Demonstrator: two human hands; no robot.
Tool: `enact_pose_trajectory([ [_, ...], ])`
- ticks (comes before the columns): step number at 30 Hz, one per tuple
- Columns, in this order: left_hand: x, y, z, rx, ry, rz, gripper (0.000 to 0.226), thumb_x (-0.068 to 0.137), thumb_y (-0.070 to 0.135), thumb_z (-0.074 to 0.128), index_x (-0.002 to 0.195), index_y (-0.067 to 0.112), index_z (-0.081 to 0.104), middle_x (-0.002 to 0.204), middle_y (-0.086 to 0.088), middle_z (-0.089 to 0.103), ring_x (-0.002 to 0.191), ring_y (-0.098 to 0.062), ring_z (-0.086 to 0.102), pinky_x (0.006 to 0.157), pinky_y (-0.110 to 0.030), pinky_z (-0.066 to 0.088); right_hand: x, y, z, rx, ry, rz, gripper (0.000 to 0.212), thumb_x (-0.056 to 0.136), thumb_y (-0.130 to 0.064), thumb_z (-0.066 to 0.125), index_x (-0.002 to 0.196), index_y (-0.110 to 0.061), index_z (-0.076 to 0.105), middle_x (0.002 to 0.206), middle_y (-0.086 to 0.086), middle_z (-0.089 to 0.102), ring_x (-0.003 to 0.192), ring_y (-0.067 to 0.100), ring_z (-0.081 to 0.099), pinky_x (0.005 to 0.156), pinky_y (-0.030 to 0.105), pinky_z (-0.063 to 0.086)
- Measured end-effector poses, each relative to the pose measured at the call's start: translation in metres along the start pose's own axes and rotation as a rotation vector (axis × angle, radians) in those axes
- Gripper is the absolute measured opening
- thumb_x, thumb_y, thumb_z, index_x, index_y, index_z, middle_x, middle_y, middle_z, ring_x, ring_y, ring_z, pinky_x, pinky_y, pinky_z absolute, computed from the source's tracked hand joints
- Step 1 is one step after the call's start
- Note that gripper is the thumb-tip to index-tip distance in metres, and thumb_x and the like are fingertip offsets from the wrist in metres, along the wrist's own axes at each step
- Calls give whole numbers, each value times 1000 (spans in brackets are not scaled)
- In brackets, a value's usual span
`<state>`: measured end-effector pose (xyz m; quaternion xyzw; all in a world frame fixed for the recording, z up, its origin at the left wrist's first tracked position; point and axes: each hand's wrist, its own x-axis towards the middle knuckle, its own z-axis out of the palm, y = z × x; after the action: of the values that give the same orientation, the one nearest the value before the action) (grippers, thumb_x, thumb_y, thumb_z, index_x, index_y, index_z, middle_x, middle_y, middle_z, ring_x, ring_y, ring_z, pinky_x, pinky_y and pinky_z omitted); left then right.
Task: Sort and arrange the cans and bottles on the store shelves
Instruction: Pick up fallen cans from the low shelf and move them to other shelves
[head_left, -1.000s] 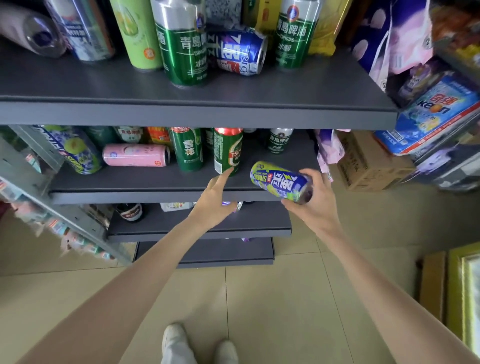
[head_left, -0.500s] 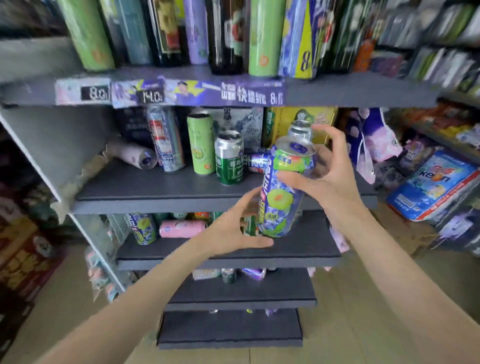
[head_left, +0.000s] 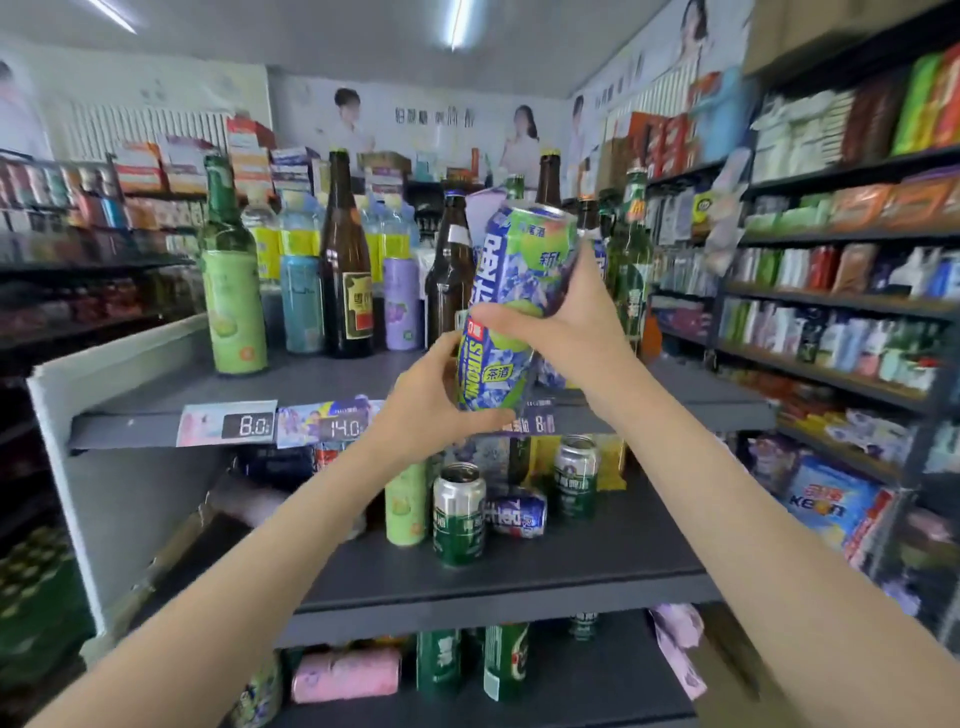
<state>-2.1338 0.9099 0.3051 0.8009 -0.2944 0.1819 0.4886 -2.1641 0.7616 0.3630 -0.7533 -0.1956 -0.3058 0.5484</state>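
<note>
A tall blue-and-green can (head_left: 511, 291) stands nearly upright in the air in front of the top shelf (head_left: 332, 379). My right hand (head_left: 563, 317) grips its middle from the right. My left hand (head_left: 434, 400) cups its bottom end, fingers curled under it. Behind it on the top shelf stand brown and green bottles (head_left: 345, 260) and tall cans. The shelf below (head_left: 519, 577) holds a green-and-silver can (head_left: 459, 512), a light green can (head_left: 405, 501), another green can (head_left: 575, 480) and a blue can lying on its side (head_left: 517, 514).
Price tags (head_left: 249, 426) line the top shelf's front edge. A lower shelf holds a pink can on its side (head_left: 345, 673) and green cans (head_left: 504, 660). Packed store racks (head_left: 841, 291) stand to the right, and further shelving to the left.
Both hands have raised the can from the lower shelf level to the top shelf's height. The can went from lying sideways to upright. The view tilted upward.
</note>
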Motion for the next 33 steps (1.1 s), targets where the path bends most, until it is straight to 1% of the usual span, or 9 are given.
enact_pose_trajectory([
  [4, 36, -11, -29, 155, 106, -112, 61, 56, 35, 86, 106, 21, 54, 99, 5, 67, 93, -14, 63, 82, -28, 48, 46, -8, 29, -154, -110, 2, 77, 71, -34, 80, 130, -12, 35, 114, -6, 55, 105, 12, 54, 97, 29, 42],
  [7, 48, -30, -52, 246, 155, -220, 58, 60, 34, 85, 107, 16, 56, 101, 1, 67, 94, -17, 62, 85, -32, 48, 71, 2, 35, -216, -78, -10, 73, 82, -35, 69, 137, -10, 29, 129, 8, 50, 115, 23, 52, 100, 38, 41],
  [10, 53, -44, -74, 293, 211, -311, 52, 64, 30, 84, 102, 14, 53, 96, 0, 63, 88, -18, 58, 77, -27, 42, 88, 17, 38, -304, -60, -31, 70, 88, -26, 63, 143, -10, 23, 136, 12, 43, 121, 24, 47, 96, 29, 36],
  [14, 67, -58, -91, 285, 218, -406, 36, 67, 25, 82, 88, 14, 56, 89, -2, 63, 86, -22, 60, 75, -28, 43, 111, 33, 67, -389, -113, -22, 91, 85, -21, 68, 148, -8, 4, 149, 16, 21, 137, 28, 26, 107, 31, 24],
  [18, 81, -82, -86, 307, 201, -497, 47, 66, 29, 83, 101, 4, 65, 101, -11, 69, 95, -26, 63, 85, -34, 49, 136, 50, 99, -476, -76, 148, 105, 84, -18, 69, 146, -2, -15, 153, 27, -6, 142, 42, 3, 114, 42, 14],
  [22, 87, -92, -82, 372, 221, -541, 62, 66, 33, 83, 110, 0, 55, 109, -14, 64, 102, -28, 58, 84, -34, 47, 143, 69, 116, -566, 3, 211, 108, 80, -21, 73, 144, 6, -10, 150, 26, 13, 139, 40, 17, 112, 39, 20],
  [26, 87, -94, -80, 388, 257, -573, 73, 70, 31, 80, 119, -1, 38, 124, -17, 52, 115, -32, 50, 94, -39, 41, 137, 75, 116, -556, 63, 145, 105, 74, -23, 78, 145, 3, 4, 150, 19, 16, 139, 33, 20, 112, 36, 20],
  [29, 88, -97, -82, 405, 234, -574, 73, 72, 30, 79, 121, -1, 35, 127, -18, 50, 117, -33, 49, 95, -39, 40, 133, 74, 113, -483, 81, 153, 100, 74, -19, 79, 145, -4, 10, 149, 18, 15, 130, 34, 34, 98, 36, 38],
  [33, 87, -97, -82, 354, 218, -563, 72, 75, 29, 76, 124, -1, 33, 130, -17, 49, 119, -31, 48, 95, -37, 39, 130, 70, 117, -441, 61, 218, 100, 74, -19, 78, 146, -13, 9, 144, 24, 22, 118, 39, 47, 90, 40, 44],
])
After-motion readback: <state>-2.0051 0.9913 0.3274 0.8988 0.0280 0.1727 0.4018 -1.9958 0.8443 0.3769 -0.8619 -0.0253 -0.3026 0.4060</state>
